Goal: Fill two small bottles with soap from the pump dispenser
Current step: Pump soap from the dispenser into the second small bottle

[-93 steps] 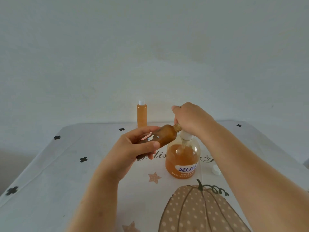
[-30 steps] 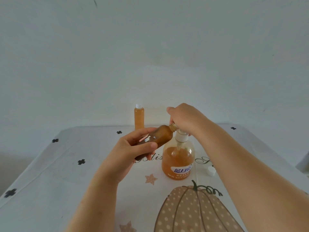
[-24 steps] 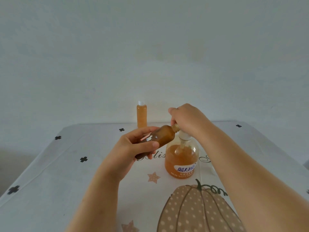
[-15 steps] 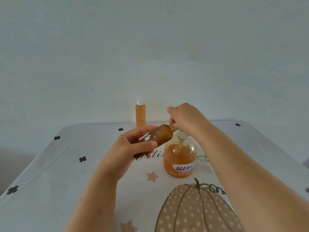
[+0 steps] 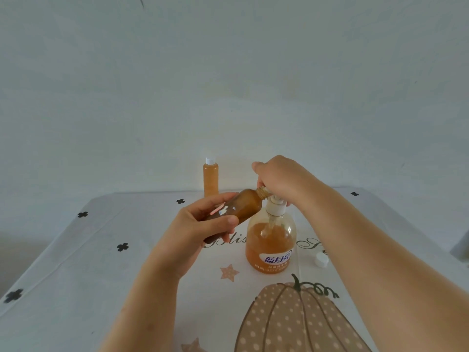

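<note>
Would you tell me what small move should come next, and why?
Probably press the pump dispenser down with the right hand: the left hand holds the tilted brown bottle with its open neck at the pump, and a white cap lies aside.

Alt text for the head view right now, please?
The left hand holds an amber bottle tilted, its neck at the pump of the dispenser, which the right hand grips from above. A capped bottle stands behind; a white cap lies right.

Two small bottles [image 5: 210,179] [image 5: 241,208], one pump dispenser [image 5: 270,246], one loose white cap [image 5: 321,260], two hands [image 5: 200,232] [image 5: 281,177].
</note>
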`<move>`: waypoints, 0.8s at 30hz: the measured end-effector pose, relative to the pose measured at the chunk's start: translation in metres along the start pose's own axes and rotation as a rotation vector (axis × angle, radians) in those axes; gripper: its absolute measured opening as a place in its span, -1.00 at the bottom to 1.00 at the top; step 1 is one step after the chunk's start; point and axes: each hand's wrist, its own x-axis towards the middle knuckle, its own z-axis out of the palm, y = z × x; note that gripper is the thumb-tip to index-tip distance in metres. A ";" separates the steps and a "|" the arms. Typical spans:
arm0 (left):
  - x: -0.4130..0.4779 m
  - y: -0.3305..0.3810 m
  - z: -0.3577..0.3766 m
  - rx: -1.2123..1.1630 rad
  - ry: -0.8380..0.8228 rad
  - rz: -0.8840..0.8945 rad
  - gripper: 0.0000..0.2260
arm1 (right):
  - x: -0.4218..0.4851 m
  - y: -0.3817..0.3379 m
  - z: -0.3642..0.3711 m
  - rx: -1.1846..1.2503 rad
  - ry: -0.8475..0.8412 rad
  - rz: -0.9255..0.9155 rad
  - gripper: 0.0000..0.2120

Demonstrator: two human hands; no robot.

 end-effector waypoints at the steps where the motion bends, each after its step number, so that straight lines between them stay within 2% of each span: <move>1: 0.000 0.000 0.000 -0.004 0.003 -0.001 -0.55 | 0.001 0.000 0.001 0.010 0.000 0.002 -0.63; 13: 0.001 0.000 -0.003 0.054 0.023 -0.034 -0.64 | 0.008 0.014 0.018 0.070 0.057 -0.046 -0.58; 17: 0.000 0.000 -0.003 0.048 0.011 -0.034 -0.57 | 0.007 0.014 0.018 0.069 0.054 -0.041 -0.57; 24: 0.000 0.001 -0.001 0.035 0.014 -0.016 -0.56 | 0.004 0.006 0.009 0.026 0.042 -0.025 -0.57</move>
